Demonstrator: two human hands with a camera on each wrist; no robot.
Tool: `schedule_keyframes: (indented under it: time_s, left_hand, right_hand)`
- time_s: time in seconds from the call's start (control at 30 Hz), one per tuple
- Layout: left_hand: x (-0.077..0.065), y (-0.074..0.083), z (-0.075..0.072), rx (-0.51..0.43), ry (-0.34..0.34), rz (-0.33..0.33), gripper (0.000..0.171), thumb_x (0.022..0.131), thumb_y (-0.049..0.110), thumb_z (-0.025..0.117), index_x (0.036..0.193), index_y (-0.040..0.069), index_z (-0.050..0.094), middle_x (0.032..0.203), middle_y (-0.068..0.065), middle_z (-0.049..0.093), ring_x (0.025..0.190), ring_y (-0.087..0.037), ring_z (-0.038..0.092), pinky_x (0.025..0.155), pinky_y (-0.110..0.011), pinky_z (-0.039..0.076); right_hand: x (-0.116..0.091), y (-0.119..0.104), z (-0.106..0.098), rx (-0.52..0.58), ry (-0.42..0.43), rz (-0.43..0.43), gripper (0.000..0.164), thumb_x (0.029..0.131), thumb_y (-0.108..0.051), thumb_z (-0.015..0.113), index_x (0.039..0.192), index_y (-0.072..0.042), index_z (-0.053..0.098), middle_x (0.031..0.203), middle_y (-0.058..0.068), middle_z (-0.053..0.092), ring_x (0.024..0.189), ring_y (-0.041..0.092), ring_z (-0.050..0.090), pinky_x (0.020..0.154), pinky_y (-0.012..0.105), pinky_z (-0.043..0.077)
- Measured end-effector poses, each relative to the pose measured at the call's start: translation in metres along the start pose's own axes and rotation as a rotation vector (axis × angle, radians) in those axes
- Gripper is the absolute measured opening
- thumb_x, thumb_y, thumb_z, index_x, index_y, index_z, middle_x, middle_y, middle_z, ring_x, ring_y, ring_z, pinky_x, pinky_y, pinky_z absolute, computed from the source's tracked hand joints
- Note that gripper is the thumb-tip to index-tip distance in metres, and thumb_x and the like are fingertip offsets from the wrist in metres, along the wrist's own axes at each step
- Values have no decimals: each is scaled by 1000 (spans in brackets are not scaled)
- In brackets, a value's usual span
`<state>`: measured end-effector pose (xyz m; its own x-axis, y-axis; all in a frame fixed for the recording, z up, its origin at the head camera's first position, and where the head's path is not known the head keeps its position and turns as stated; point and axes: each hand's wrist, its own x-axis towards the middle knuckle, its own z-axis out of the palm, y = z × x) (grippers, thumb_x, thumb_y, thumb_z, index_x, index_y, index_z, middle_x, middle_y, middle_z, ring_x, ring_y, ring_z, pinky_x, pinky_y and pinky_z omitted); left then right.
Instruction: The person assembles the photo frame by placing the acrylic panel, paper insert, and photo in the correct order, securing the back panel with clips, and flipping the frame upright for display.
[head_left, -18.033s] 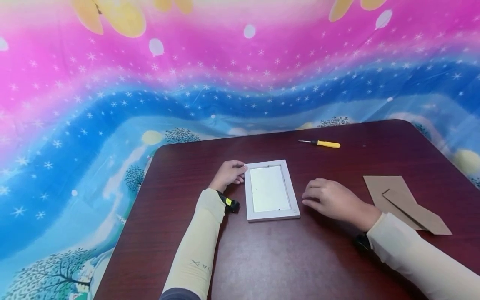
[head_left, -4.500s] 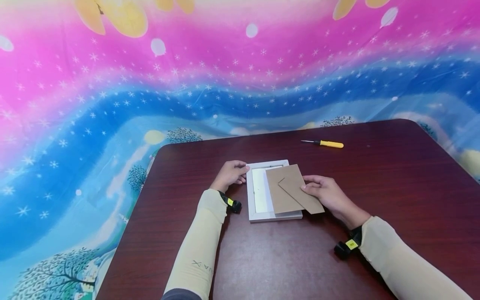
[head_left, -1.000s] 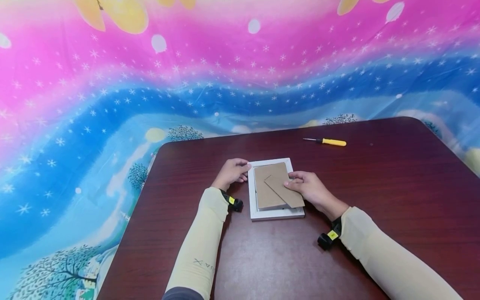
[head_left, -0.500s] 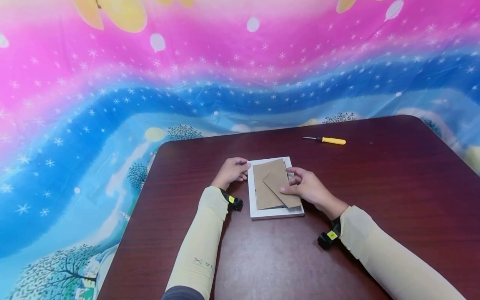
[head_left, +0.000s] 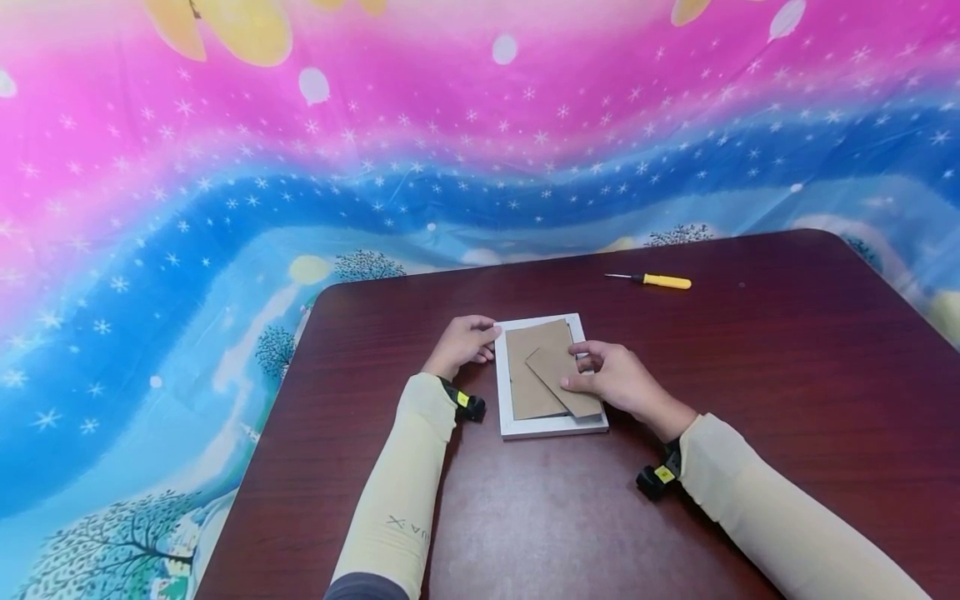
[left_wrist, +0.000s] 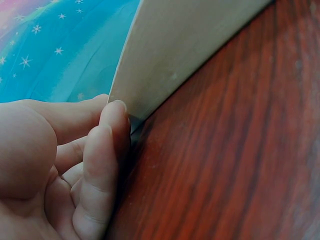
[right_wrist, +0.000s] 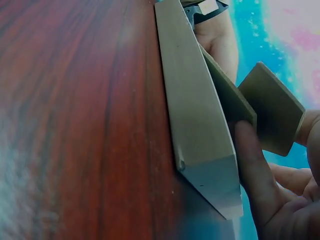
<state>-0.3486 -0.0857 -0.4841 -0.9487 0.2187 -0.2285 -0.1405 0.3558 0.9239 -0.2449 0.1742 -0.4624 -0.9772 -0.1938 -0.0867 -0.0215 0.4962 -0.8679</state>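
Note:
A white picture frame (head_left: 555,430) lies back side up on the table. My left hand (head_left: 459,346) pinches its far left corner, and the left wrist view shows the fingertips against the frame's side (left_wrist: 170,50). Over the frame's opening sits a brown backing board (head_left: 527,392) with a slanting stand leg (head_left: 561,375). My right hand (head_left: 626,379) holds the board at its right edge. In the right wrist view a finger touches the board's edge (right_wrist: 234,95), while the thumb is at the leg (right_wrist: 275,112), which stands away from the board. The board is tilted, its right edge above the frame.
A screwdriver (head_left: 666,282) with a yellow handle lies near the back of the dark red table (head_left: 787,350). A printed cloth (head_left: 465,108) hangs behind the table. Each wrist wears a black strap with a small camera (head_left: 472,407).
Earlier the board lay on the table at the right; my right hand has brought it left onto the frame. Over the last second it shifted slightly and my right fingers spread. The left hand stays put.

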Motion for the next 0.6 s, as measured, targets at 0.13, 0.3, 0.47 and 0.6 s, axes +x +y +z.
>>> schedule_keyframes:
  time_s: [0.13,0.3,0.47,0.6]
  left_hand:
    - [-1,1,0,3,-3,2,29,97,24,64,119,5,63,84,-13,63,64,-19,63,59,-28,56]
    - [-2,2,0,1,-6,1,29,97,23,63,119,5,63,85,-14,63,65,-20,63,59,-29,56]
    - [-2,2,-1,8,-5,1,30,97,24,64,120,6,63,86,-14,64,66,-21,63,60,-29,56]
    - [-1,1,0,11,-4,-1,30,97,25,64,120,6,63,86,-14,64,67,-21,64,61,-30,56]
  right_hand:
    - [-2,-2,-1,-115,22,-13,51,78,-33,83,120,-9,67,108,11,67,99,25,59,82,40,48]
    - [-7,-8,0,-175,28,3,54,74,-38,85,116,-9,69,121,14,61,111,29,53,92,47,44]
    - [-14,-18,6,-321,29,-42,72,69,-45,86,125,-5,63,124,15,57,112,30,54,91,49,46]
    - [-20,-23,11,-442,45,-95,80,67,-46,87,129,-3,61,127,16,55,111,31,54,90,49,46]
